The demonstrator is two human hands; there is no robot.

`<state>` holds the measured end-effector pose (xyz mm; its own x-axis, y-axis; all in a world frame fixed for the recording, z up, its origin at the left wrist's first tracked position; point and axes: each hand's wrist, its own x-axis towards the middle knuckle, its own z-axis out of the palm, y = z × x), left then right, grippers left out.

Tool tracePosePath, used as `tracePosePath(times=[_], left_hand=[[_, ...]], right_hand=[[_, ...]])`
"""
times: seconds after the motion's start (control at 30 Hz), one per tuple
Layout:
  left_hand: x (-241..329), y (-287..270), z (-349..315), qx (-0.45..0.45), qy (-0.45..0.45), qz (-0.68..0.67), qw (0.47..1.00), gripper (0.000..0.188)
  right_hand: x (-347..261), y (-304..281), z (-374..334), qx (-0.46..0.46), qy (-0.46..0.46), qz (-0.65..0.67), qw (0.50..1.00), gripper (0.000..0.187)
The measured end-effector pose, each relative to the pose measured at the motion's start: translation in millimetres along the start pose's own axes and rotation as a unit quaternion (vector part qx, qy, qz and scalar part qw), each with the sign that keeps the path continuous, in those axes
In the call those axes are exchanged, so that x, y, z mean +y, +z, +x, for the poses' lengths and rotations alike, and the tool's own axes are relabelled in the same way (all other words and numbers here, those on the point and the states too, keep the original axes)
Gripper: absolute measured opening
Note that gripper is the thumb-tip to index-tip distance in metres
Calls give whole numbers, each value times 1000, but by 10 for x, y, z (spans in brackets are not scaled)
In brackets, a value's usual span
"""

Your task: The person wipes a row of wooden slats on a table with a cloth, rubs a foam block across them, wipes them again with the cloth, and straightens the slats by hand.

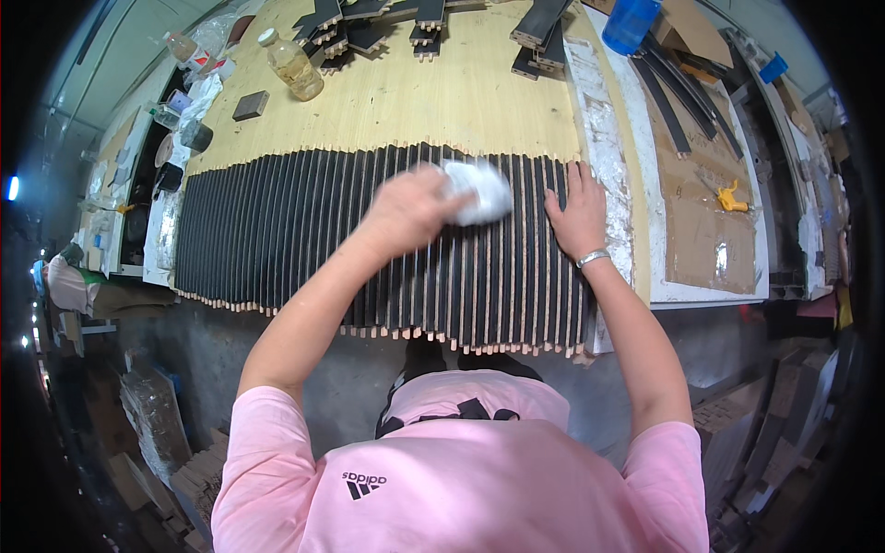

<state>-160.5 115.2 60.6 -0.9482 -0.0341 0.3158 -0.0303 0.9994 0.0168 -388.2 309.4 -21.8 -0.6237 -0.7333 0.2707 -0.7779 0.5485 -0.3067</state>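
A long row of narrow black slats [267, 212] lies side by side along the near part of the table, with pale wooden pegs at their ends. My left hand [408, 212] is closed round a crumpled white cloth [486, 192] over the slats right of the middle; both are smeared by motion. Whether the cloth presses on the slats is hard to see. At the right end of the row, my right hand [583, 217] rests flat with its fingers spread across the last slats. A silvery bracelet [592, 259] circles that wrist.
Stacked dark boards [339, 37] and more boards [542, 35] lie at the table's far side. A bottle of yellowish liquid [293, 69] stands near a small dark block [251, 105]. On the right are cardboard [705, 221], a yellow tool [732, 196] and a blue container [631, 24].
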Motion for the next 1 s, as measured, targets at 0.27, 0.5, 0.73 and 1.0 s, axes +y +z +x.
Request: tracePosePath(times=[0.27, 0.5, 0.73, 1.0], left_hand=[[-1066, -366, -936, 91, -392, -7, 915, 33], [-606, -894, -1082, -128, -492, 80, 857, 41], [-1110, -741, -804, 42, -203, -106, 973, 54], [-1725, 70, 19, -119, -207, -524, 818, 60]], right_hand=[[-53, 7, 1, 7, 1, 10, 1000, 66], [-13, 56, -6, 17, 5, -6, 1000, 66], [-69, -149, 0, 29, 9, -2, 1000, 57], [-1999, -962, -1505, 52, 266, 546, 793, 11]])
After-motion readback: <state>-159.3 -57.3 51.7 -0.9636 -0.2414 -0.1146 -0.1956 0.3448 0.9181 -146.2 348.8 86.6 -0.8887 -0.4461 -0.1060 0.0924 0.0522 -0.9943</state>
